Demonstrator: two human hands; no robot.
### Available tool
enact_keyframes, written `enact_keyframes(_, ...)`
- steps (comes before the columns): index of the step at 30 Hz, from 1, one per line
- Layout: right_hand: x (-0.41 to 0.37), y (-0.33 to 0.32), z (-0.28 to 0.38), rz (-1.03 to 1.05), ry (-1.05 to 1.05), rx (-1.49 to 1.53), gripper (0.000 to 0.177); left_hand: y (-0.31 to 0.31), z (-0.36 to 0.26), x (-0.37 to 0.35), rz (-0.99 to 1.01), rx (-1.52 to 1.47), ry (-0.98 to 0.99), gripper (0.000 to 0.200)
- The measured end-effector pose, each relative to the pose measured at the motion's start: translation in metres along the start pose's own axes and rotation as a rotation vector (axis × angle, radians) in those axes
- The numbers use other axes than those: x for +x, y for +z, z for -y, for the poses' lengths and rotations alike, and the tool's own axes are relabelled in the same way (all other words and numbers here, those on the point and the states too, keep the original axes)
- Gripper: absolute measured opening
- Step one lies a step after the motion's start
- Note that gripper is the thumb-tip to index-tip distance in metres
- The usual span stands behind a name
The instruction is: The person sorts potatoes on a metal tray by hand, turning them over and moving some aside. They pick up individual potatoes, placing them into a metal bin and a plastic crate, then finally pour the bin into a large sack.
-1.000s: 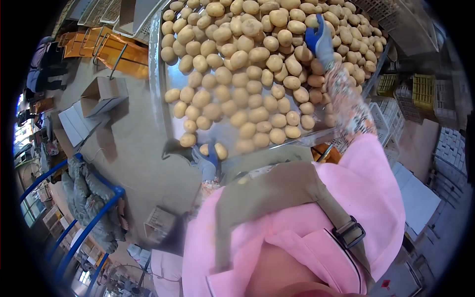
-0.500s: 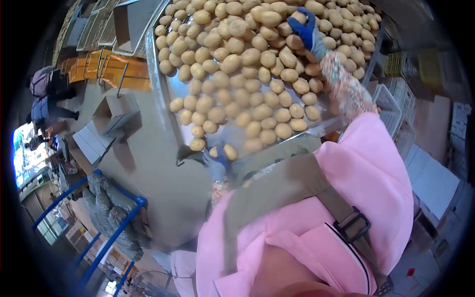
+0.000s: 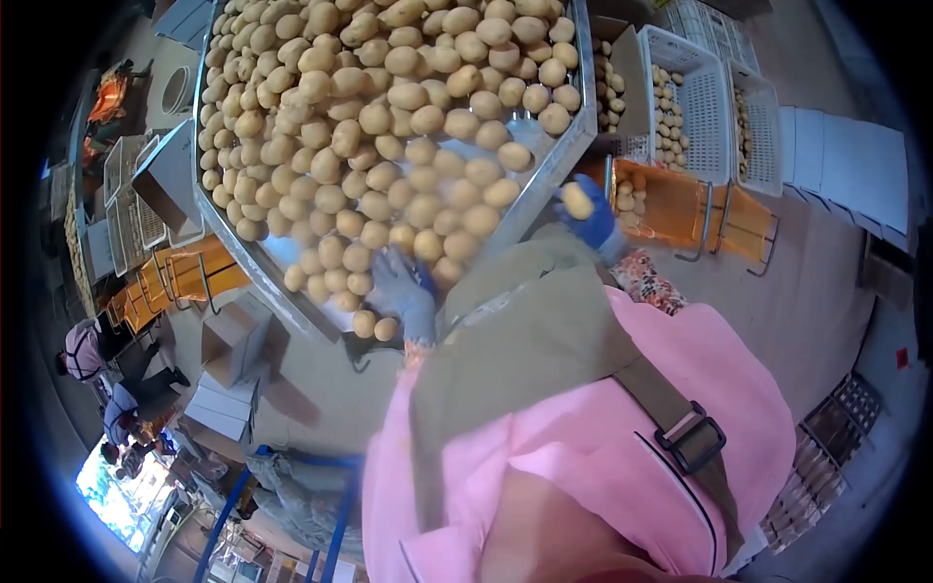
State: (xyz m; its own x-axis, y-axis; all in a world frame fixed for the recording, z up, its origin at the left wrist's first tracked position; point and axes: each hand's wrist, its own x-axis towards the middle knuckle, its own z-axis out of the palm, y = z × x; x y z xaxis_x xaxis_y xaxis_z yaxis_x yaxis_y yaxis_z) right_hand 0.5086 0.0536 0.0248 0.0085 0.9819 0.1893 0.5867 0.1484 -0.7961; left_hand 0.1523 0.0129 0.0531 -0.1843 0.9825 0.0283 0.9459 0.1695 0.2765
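A large pile of potatoes (image 3: 330, 136) covers a metal-rimmed sorting table (image 3: 573, 146). My left hand (image 3: 403, 294), in a grey and blue glove, lies at the near edge of the pile. Its fingers stretch forward against the potatoes there, and it does not appear to grip one. Beyond the table's right rim, my right hand (image 3: 598, 225) is closed around a single potato (image 3: 577, 201), in a blue glove. That hand is beside an orange chute (image 3: 666, 202) with several potatoes in its near end.
White plastic crates (image 3: 705, 107) with potatoes stand to the right, next to a cardboard box (image 3: 632, 83). White boxes (image 3: 841, 165) are farther right. At left are another orange chute (image 3: 199, 272), an open carton (image 3: 233, 340) and people (image 3: 126, 394). A blue rail (image 3: 224, 520) stands lower left.
My right hand has come from the far part of the pile to beyond the right rim, holding a potato. My left hand has moved onto potatoes at the near edge. The view has turned right.
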Motion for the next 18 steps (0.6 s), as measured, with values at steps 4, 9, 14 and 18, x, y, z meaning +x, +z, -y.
enact_keyframes(4,-0.031,-0.095,-0.045,-0.099,0.159,-0.09,0.026,0.022,-0.049,0.047,0.118,-0.161,0.313,0.06)
enact_keyframes(9,-0.076,-0.24,-0.164,-0.103,0.61,-0.84,0.029,0.015,-0.099,0.053,0.466,-0.02,0.236,0.068)
enact_keyframes(14,-0.002,-0.148,-0.087,0.173,0.473,-0.855,0.013,0.022,-0.065,0.029,0.424,-0.022,0.198,0.074)
enact_keyframes(18,0.038,0.016,-0.075,0.175,0.375,0.881,0.029,0.016,-0.034,-0.005,0.281,0.127,0.114,0.075)
